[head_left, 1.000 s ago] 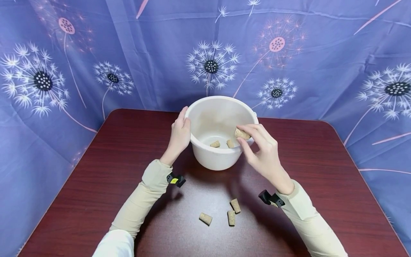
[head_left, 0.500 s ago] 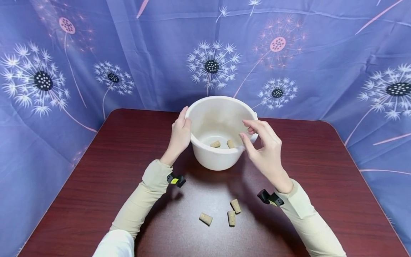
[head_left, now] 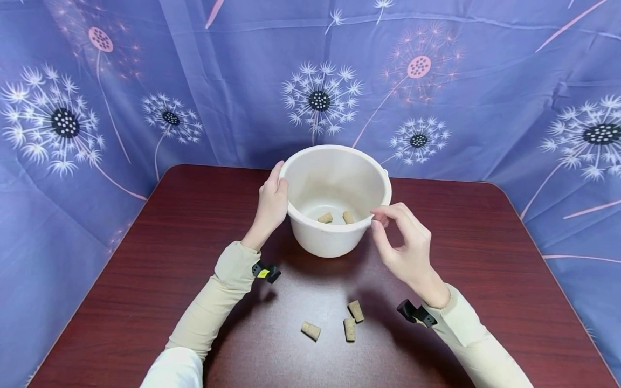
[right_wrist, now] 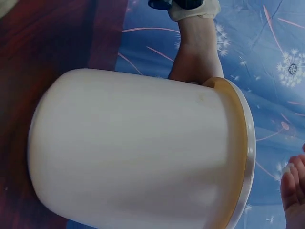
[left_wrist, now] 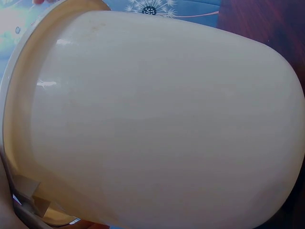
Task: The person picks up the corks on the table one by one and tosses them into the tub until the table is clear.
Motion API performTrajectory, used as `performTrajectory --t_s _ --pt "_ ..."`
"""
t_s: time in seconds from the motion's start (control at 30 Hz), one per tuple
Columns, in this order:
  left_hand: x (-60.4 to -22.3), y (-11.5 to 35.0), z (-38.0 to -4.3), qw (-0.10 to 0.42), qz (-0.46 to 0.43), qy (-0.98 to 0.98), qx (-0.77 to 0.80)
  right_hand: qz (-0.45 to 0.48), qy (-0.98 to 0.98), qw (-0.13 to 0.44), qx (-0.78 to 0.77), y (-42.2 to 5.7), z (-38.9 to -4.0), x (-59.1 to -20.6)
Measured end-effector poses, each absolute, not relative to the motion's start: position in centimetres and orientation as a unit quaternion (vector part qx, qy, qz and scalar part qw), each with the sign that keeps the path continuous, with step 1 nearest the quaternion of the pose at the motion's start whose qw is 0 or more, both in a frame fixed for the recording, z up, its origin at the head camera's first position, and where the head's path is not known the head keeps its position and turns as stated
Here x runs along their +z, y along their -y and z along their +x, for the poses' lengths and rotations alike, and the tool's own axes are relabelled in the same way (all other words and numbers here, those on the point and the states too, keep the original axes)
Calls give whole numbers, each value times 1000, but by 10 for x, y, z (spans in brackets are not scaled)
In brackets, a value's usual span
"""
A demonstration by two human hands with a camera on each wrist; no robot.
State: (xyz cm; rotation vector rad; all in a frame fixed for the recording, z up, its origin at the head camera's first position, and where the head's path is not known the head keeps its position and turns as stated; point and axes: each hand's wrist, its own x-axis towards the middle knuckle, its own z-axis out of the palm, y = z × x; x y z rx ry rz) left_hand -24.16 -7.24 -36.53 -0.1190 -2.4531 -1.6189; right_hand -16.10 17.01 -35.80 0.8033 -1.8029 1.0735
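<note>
A white plastic bucket (head_left: 320,237) stands at the back of the table, its mouth leaning toward me. My left hand (head_left: 273,199) grips its rim on the left side. Inside, two corks (head_left: 325,217) show on the bottom; the near wall hides part of the inside. By the right front of the rim is my right hand (head_left: 406,242), thumb and fingers loosely bent, with nothing seen between them. Three more corks lie on the table: one cork (head_left: 310,330) at left, and a pair, cork (head_left: 356,311) and cork (head_left: 349,329), close together at right.
The dark red wooden table (head_left: 194,226) ends at a blue curtain (head_left: 233,97) with dandelion prints, close behind the bucket. Black wrist cameras are strapped to both sleeves. In the right wrist view the bucket's outer wall (right_wrist: 133,148) fills much of the picture.
A second ago my right hand held a cork over the bucket; it has let go and drawn back toward me and to the right. My left hand and the bucket stay put.
</note>
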Motion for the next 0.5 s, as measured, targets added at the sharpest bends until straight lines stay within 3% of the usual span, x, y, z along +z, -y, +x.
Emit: performTrajectory --t_s 0.17,0.5 --pt "-365 72 -241 101 -40 831 -545 399 712 408 409 -173 -156 -364" --pt "-365 72 -241 99 -43 830 -548 513 735 260 358 -177 -150 -373"
